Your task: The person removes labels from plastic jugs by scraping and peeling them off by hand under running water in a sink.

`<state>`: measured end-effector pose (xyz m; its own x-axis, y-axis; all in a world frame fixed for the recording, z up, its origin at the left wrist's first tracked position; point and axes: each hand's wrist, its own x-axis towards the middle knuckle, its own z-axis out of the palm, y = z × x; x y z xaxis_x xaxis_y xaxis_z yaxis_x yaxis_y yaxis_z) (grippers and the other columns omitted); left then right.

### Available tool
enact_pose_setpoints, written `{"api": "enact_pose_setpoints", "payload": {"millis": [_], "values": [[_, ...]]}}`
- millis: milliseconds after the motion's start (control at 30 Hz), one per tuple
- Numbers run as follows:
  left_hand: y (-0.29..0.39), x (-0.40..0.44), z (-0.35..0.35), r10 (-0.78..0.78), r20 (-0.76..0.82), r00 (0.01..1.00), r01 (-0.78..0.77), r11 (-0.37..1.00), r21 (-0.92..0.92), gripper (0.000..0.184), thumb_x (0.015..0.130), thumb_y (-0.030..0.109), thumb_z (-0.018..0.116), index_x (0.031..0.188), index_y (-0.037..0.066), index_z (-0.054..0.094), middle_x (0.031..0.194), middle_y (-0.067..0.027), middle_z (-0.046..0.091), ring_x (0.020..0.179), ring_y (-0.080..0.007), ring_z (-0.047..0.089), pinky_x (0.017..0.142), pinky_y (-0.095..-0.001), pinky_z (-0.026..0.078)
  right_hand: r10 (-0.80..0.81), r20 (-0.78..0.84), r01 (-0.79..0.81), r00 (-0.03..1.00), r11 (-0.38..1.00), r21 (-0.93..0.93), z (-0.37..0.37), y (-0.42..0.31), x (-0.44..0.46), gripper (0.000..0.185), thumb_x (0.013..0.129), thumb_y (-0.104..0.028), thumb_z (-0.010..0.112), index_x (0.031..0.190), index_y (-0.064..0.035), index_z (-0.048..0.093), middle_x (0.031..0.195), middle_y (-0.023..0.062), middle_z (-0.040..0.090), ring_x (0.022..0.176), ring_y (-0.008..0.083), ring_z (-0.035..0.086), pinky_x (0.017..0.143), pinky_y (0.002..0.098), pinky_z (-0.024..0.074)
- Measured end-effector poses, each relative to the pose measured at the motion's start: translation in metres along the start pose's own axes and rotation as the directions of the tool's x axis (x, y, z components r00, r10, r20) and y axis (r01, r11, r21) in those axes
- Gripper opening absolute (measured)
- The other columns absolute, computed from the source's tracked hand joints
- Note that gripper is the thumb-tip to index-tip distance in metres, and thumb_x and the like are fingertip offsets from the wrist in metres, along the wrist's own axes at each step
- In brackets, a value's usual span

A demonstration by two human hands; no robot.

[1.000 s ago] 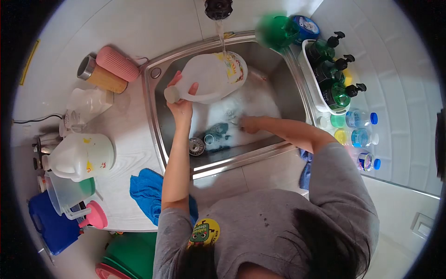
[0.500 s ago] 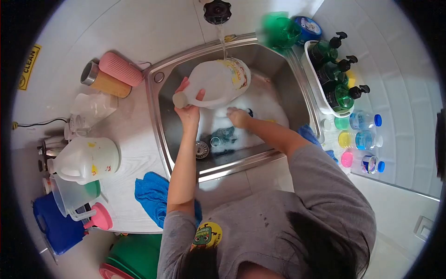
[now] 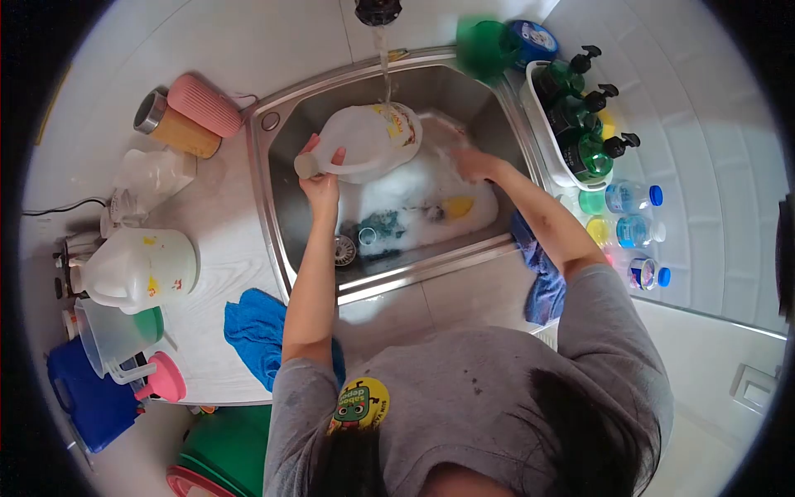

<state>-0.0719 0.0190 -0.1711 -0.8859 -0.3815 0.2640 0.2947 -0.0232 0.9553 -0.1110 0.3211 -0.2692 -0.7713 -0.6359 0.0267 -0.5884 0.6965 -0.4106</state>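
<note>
My left hand [image 3: 320, 174] grips a large white plastic jug [image 3: 356, 137] by its neck and handle. It lies tilted sideways over the sink, cap toward the left and labelled end toward the right. Water from the tap [image 3: 379, 10] runs down onto the labelled end. My right hand [image 3: 475, 164] is over the right half of the sink, apart from the jug; motion blurs its fingers. Below the hands, suds [image 3: 414, 195] cover much of the sink, with a yellow piece [image 3: 457, 206], perhaps a sponge, and dark green submerged material [image 3: 383, 225] among them.
A second white jug [image 3: 145, 269], a pink bottle [image 3: 204, 105] and a blue cloth [image 3: 255, 335] are on the left counter. Right of the sink stand a white tray [image 3: 542, 137] of green pump bottles and small bottles [image 3: 636, 230]. A purple-blue cloth [image 3: 545, 286] hangs over the front edge.
My right hand has moved right and up, away from below the jug, uncovering the yellow piece. My left hand still holds the jug. The whole view has shifted slightly.
</note>
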Motion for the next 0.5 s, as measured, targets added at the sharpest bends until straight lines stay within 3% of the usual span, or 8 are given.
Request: {"api": "enact_pose_setpoints", "payload": {"millis": [100, 133, 267, 367, 400, 500], "values": [[-0.003, 0.003, -0.004, -0.038, 0.003, 0.999, 0.038, 0.999, -0.007, 0.05, 0.071, 0.01, 0.072, 0.115, 0.005, 0.048, 0.115, -0.0121, 0.052, 0.103, -0.0206, 0.051, 0.09, -0.0297, 0.039, 0.003, -0.35, -0.045, 0.937, 0.993, -0.112, -0.024, 0.001, 0.021, 0.026, 0.079, -0.01, 0.047, 0.1, -0.0025, 0.059, 0.085, 0.0167, 0.062, 0.072, 0.0284, 0.059, 0.068, 0.0363, 0.047], [-0.006, 0.002, -0.008, -0.069, 0.002, 0.998, 0.069, 0.998, -0.002, 0.052, 0.071, 0.011, 0.072, 0.116, 0.006, 0.048, 0.115, -0.0118, 0.052, 0.102, -0.0207, 0.051, 0.089, -0.0301, 0.04, 0.001, -0.357, -0.045, 0.934, 0.992, -0.114, -0.028, -0.001, 0.022, 0.026, 0.079, -0.01, 0.047, 0.1, -0.0025, 0.059, 0.085, 0.0167, 0.062, 0.072, 0.0284, 0.059, 0.068, 0.0363, 0.047], [-0.001, -0.005, -0.015, -0.201, -0.004, 0.98, 0.2, 0.979, -0.032, 0.056, 0.071, 0.014, 0.072, 0.119, 0.009, 0.045, 0.115, -0.0111, 0.051, 0.101, -0.0213, 0.051, 0.086, -0.0314, 0.042, 0.105, -0.496, 0.024, 0.862, 0.969, 0.247, -0.019, -0.062, 0.072, 0.029, 0.083, -0.013, 0.043, 0.107, -0.0111, 0.059, 0.095, 0.0123, 0.062, 0.079, 0.0281, 0.059, 0.072, 0.0353, 0.0473], [0.004, -0.014, -0.022, -0.433, -0.015, 0.901, 0.427, 0.894, -0.134, 0.059, 0.072, 0.015, 0.072, 0.122, 0.012, 0.042, 0.116, -0.0109, 0.049, 0.099, -0.022, 0.051, 0.082, -0.0334, 0.044, 0.213, -0.553, 0.113, 0.805, 0.861, 0.496, -0.008, -0.11, 0.092, 0.032, 0.086, -0.015, 0.04, 0.112, -0.0175, 0.059, 0.103, 0.0091, 0.063, 0.084, 0.0279, 0.06, 0.075, 0.0346, 0.0476], [0.002, -0.017, -0.024, -0.438, -0.015, 0.899, 0.432, 0.892, -0.13, 0.059, 0.072, 0.015, 0.072, 0.122, 0.012, 0.042, 0.116, -0.0109, 0.049, 0.099, -0.022, 0.051, 0.082, -0.0334, 0.044, 0.219, -0.55, 0.109, 0.806, 0.858, 0.501, -0.01, -0.115, 0.09, 0.032, 0.086, -0.015, 0.04, 0.112, -0.0175, 0.059, 0.103, 0.0091, 0.063, 0.084, 0.0279, 0.06, 0.075, 0.0346, 0.0476], [-0.003, -0.021, -0.03, -0.43, -0.008, 0.903, 0.424, 0.894, -0.143, 0.06, 0.072, 0.016, 0.072, 0.123, 0.014, 0.041, 0.118, -0.0113, 0.048, 0.099, -0.0227, 0.051, 0.079, -0.0349, 0.046, 0.401, -0.4, -0.096, 0.824, 0.796, 0.598, -0.021, -0.13, 0.085, 0.032, 0.086, -0.014, 0.039, 0.111, -0.0161, 0.059, 0.104, 0.0081, 0.063, 0.085, 0.0278, 0.06, 0.073, 0.0338, 0.0482]]}}
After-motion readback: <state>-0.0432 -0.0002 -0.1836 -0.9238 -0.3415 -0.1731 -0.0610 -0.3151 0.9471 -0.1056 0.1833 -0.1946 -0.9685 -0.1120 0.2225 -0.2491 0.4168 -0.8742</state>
